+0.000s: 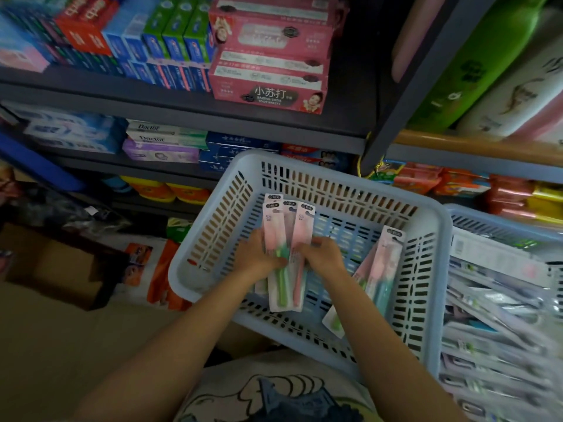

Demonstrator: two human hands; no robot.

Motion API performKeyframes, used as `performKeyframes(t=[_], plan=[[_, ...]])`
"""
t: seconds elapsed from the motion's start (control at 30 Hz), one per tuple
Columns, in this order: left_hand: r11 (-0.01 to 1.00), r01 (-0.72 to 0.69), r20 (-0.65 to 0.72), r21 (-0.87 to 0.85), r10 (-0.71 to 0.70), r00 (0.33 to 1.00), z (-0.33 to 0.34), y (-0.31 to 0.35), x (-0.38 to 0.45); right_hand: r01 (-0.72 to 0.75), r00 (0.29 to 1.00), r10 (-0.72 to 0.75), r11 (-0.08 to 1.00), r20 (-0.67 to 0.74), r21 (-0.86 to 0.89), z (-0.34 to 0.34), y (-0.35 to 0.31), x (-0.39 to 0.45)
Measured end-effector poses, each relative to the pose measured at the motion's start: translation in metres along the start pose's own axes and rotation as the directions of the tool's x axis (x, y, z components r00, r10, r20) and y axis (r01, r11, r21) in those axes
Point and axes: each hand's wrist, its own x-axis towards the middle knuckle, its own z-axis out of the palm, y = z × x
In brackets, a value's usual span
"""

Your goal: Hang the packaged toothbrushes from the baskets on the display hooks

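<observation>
Head view — both hands grip toothbrush packs (285,257).

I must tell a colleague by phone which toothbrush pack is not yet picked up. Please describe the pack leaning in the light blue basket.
Find the light blue slotted plastic basket below the toothpaste shelves. Near its right wall leans a pink-carded toothbrush pack. Unlike the fanned pink packs gripped by both hands, nobody touches it.

Stacked toothpaste boxes (268,77) on dark shelves (182,117), cardboard box (61,266) below.
</observation>
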Motion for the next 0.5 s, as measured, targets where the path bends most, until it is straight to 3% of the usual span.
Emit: performKeyframes(t=[0.1,0.2,0.27,0.5], plan=[[0.971,0.089,-0.018,-0.221,-0.095,0.995,0.000,-0.003,0.007,-0.050,0.998,0.043,0.984,0.045,0.174,0.000,0.001,0.001],[0.952,0.126,0.101,-0.278,-0.102,0.990,0.001,-0.005,0.010,-0.133,0.984,0.089,0.944,0.155,0.303,0.004,0.000,-0.002],[0.935,0.132,0.169,-0.329,-0.079,0.982,0.004,-0.006,0.009,-0.124,0.982,0.081,0.959,0.172,0.255,0.008,0.001,-0.004],[0.892,0.150,0.206,-0.426,-0.066,0.976,0.002,-0.011,0.012,-0.045,0.995,0.036,0.994,0.096,0.095,0.004,0.001,-0.006]])
